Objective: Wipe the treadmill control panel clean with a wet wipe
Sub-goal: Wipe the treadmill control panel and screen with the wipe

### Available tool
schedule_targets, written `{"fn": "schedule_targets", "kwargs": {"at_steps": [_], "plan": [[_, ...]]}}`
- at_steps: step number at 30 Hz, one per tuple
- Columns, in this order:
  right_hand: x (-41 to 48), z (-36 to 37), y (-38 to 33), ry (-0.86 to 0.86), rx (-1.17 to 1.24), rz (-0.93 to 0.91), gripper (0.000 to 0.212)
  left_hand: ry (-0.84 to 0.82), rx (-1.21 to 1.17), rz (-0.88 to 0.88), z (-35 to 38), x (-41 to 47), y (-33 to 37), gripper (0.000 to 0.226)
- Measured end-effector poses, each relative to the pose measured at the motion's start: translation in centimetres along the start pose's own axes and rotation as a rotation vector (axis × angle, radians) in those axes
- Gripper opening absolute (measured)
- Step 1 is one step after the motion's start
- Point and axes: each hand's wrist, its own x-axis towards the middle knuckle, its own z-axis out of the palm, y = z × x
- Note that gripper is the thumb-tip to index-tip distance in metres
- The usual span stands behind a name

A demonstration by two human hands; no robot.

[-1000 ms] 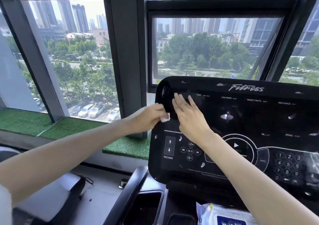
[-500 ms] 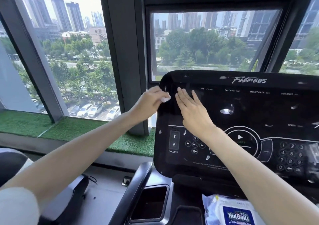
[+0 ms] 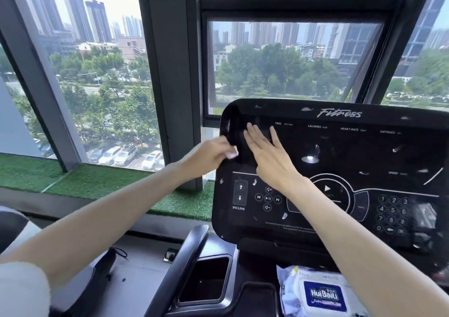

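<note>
Since half a second ago the left hand (image 3: 210, 152) has slid a little lower along the panel's left edge, while the right hand (image 3: 266, 152) rests on much the same patch of the screen. Behind everything stands the window (image 3: 97, 73), with towers, trees and parked cars outside and a strip of green turf (image 3: 102, 180) along its sill. The black panel (image 3: 340, 183) fills the right half of the view, tilted back, marked with "Fitness" along the top, readout labels below it, and incline, media and number keys lower down; pale smudges dot its surface. The right hand lies flat on the upper left of the panel, fingers straight and together, closed on nothing. The left hand is curled at the panel's left rim, fingers pinched together on the wipe (image 3: 232, 153), of which only a small white corner pokes out between fingertips, just beside the right hand's thumb side. Below the panel sit a dark cup well (image 3: 206, 280) and a wipe pack (image 3: 315, 292) with a blue label.
</note>
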Motion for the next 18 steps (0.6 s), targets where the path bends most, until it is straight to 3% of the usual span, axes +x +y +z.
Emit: {"fn": "schedule_targets", "kwargs": {"at_steps": [2,6,7,10,11,12,15,16,18], "plan": [[-1.9,0.8,-0.7,0.039,-0.027,-0.017,0.08,0.134,-0.048,-0.076,-0.4,0.3,0.2,0.019],[-5.2,2.1,-1.6,-0.007,-0.059,-0.063,0.077,-0.19,0.031,0.041,1.5,-2.8,0.8,0.031],[-5.5,2.3,-1.6,-0.016,-0.067,-0.067,0.076,-0.175,0.021,0.021,1.5,-2.8,0.7,0.032],[-5.7,2.4,-1.3,-0.032,-0.076,-0.063,0.072,0.169,-0.069,-0.18,0.7,-1.3,0.7,0.023],[-5.6,2.5,-1.3,-0.037,-0.068,-0.062,0.072,0.212,-0.067,-0.195,0.8,-1.3,1.0,0.019],[-5.6,2.6,-1.3,-0.046,-0.064,-0.062,0.072,0.185,-0.048,-0.155,1.2,-1.5,1.2,0.017],[-5.6,2.7,-1.2,-0.043,-0.075,-0.064,0.073,-0.108,0.035,-0.034,2.6,-3.6,1.7,0.023],[-5.6,2.8,-1.1,-0.039,-0.074,-0.065,0.073,-0.098,0.036,-0.062,2.5,-3.5,1.5,0.024],[-5.6,3.1,-1.1,-0.042,-0.066,-0.061,0.072,0.11,0.008,-0.2,2.0,-2.5,0.8,0.02]]}}
